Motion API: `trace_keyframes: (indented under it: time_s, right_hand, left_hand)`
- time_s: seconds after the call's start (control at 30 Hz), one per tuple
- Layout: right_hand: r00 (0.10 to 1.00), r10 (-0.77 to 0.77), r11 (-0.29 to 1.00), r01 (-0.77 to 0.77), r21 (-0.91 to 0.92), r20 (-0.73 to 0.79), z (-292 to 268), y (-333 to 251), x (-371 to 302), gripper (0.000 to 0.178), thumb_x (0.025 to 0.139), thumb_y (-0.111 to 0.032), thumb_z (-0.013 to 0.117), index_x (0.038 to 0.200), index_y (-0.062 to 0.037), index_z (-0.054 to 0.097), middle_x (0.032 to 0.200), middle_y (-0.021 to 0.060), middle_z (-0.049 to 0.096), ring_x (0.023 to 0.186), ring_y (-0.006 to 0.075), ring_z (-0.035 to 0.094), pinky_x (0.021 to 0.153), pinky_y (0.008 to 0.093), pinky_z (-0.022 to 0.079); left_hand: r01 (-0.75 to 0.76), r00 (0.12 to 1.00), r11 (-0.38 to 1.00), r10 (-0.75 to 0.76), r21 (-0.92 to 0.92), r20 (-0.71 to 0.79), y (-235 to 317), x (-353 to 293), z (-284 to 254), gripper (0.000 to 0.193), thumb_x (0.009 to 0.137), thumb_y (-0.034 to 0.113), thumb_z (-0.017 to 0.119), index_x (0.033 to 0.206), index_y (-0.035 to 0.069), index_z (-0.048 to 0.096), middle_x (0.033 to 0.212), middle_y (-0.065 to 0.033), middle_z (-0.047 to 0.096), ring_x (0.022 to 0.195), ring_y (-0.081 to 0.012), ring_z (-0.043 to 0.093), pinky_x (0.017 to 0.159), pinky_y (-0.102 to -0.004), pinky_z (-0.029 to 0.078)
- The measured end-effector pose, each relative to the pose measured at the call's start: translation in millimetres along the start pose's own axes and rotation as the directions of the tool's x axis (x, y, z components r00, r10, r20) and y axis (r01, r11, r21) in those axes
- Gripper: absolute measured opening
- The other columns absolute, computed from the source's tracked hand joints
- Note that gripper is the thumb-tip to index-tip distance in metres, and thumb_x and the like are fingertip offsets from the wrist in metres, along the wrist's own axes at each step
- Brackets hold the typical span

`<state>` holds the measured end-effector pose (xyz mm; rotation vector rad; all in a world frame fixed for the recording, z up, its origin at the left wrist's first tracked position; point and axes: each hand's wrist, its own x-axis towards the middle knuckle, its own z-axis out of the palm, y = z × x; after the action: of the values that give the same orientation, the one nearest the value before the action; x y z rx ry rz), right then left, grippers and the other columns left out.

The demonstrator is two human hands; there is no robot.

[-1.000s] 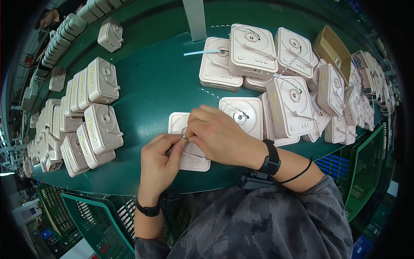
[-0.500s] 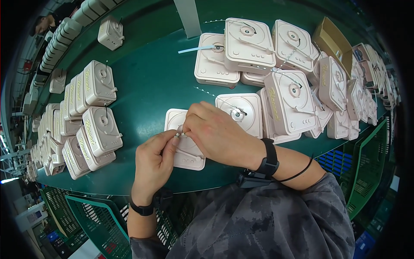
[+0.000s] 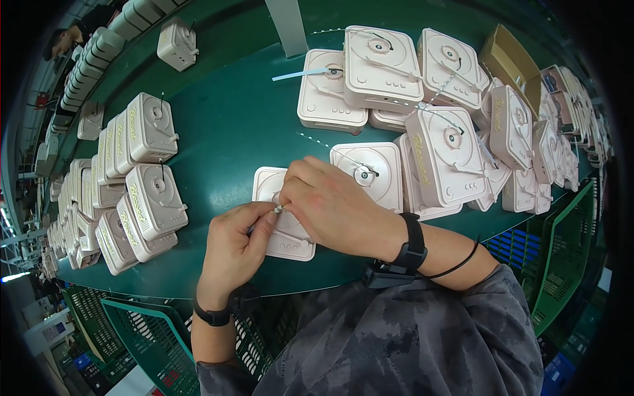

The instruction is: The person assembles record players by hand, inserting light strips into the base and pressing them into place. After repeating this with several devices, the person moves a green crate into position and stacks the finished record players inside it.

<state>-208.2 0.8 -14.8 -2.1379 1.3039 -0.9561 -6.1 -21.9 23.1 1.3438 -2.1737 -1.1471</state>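
Note:
Over a pale pink, record-player-shaped housing (image 3: pixel 290 245) on the green table, my two hands meet fingertip to fingertip. My left hand (image 3: pixel 232 245) is closed in a pinch of thumb and forefinger on a small white connector (image 3: pixel 278 210). From the other side, my right hand (image 3: pixel 333 211) pinches a small white piece that touches it; its fingers hide most of that piece. Much of the housing's top is covered by my hands. Just right of it lies a similar housing (image 3: pixel 386 188) with a bright round disc and a black-and-white striped wire (image 3: pixel 317 140).
Stacked pink housings (image 3: pixel 152 198) stand on the left, and more piles (image 3: pixel 442 158) fill the right. An open cardboard box (image 3: pixel 508 63) sits at the far right. Green crates (image 3: pixel 142 330) are below the table's near edge. Another person (image 3: pixel 63 39) is at the far left.
My left hand has shifted slightly right, bringing its connector against the piece in my right fingers. A single housing at the back left has slid a little to the right.

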Motion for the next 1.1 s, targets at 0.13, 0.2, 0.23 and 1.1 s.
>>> trace_keyframes:
  time_s: [0.13, 0.2, 0.23, 1.1]
  right_hand:
    - [1.0, -0.007, 1.0, 0.007, 0.002, 0.0, 0.1, -0.6, 0.3, 0.004, 0.086, -0.005, 0.064, 0.087, -0.0016, 0.063, 0.094, 0.0108, 0.057, 0.09, 0.0298, 0.055, 0.08, 0.0394, 0.048]
    - [1.0, -0.01, 1.0, 0.01, 0.001, -0.002, 0.0, -0.9, 0.3, 0.004, 0.086, -0.005, 0.064, 0.087, -0.0016, 0.062, 0.094, 0.0107, 0.057, 0.09, 0.0299, 0.055, 0.08, 0.0394, 0.048]
    - [1.0, -0.011, 1.0, 0.011, 0.004, 0.001, 0.0, -0.9, 0.2, 0.004, 0.086, -0.005, 0.064, 0.086, -0.0016, 0.062, 0.094, 0.0107, 0.057, 0.09, 0.0299, 0.055, 0.08, 0.0394, 0.048]
    - [0.999, -0.038, 0.998, 0.037, 0.057, 0.023, -2.9, 2.7, -1.8, 0.003, 0.083, -0.003, 0.063, 0.084, -0.0025, 0.061, 0.093, 0.0108, 0.057, 0.088, 0.0303, 0.054, 0.078, 0.0401, 0.046]
  left_hand:
    - [-0.029, 0.999, 1.0, 0.029, 0.007, -0.017, -3.5, -0.2, 2.3, 0.011, 0.093, 0.005, 0.067, 0.101, -0.002, 0.071, 0.085, -0.0177, 0.071, 0.072, -0.0291, 0.069, 0.067, -0.0353, 0.053]
    - [-0.066, 0.997, 0.998, 0.066, 0.013, -0.035, -4.1, 0.3, 3.2, 0.011, 0.093, 0.005, 0.067, 0.1, -0.002, 0.071, 0.085, -0.0179, 0.071, 0.072, -0.0293, 0.069, 0.067, -0.0355, 0.053]
    - [-0.065, 0.997, 0.998, 0.066, 0.013, -0.035, -3.9, 0.3, 3.2, 0.011, 0.093, 0.005, 0.067, 0.1, -0.002, 0.071, 0.085, -0.0179, 0.071, 0.072, -0.0293, 0.069, 0.067, -0.0355, 0.053]
    - [-0.082, 0.995, 0.996, 0.081, 0.021, 0.052, 2.8, 6.8, 0.0, 0.01, 0.092, 0.002, 0.066, 0.1, 0.0, 0.071, 0.085, -0.0153, 0.067, 0.071, -0.0297, 0.064, 0.065, -0.0356, 0.05]
